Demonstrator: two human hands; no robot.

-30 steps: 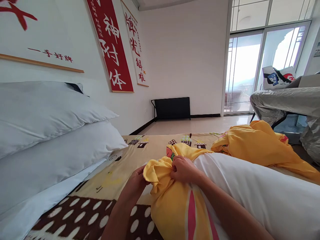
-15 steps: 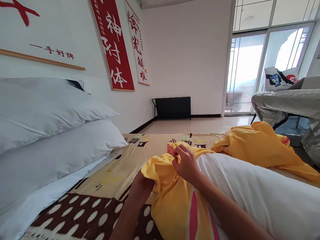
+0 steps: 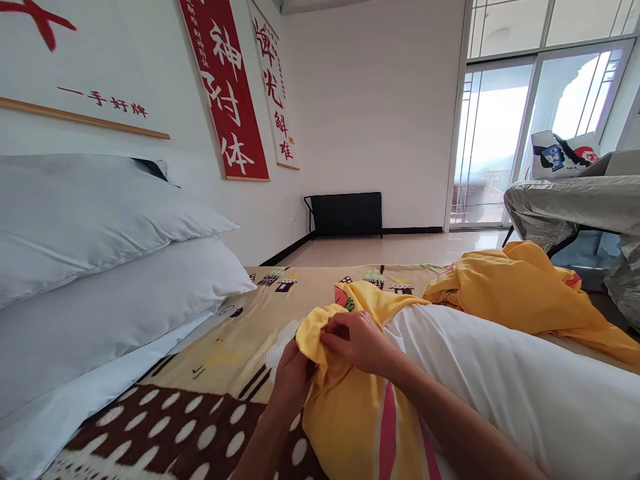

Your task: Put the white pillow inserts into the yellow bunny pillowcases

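Note:
Both my hands work at the gathered edge of a yellow pillowcase (image 3: 345, 407) with pink stripes. My left hand (image 3: 293, 377) is closed on the cloth from the left side, its fingertips partly hidden under the fold. From the right, my right hand (image 3: 355, 340) pinches the same bunched edge, thumb and forefinger together. The two hands are close, with only a fold of cloth between them. A white pillow (image 3: 500, 373) stretches away to the right, its near end beside and partly covered by the yellow cloth.
Under everything lies a patterned blanket (image 3: 200, 427). White pillows (image 3: 115, 287) are stacked at the left by the wall. Another crumpled yellow cloth (image 3: 515, 293) lies at the right. Beyond the bed are a folded black frame (image 3: 346, 215) and a silver-covered table (image 3: 570, 200).
My right hand has moved left and a little down along the cloth. My left hand has shifted slightly right, so the hands are closer together.

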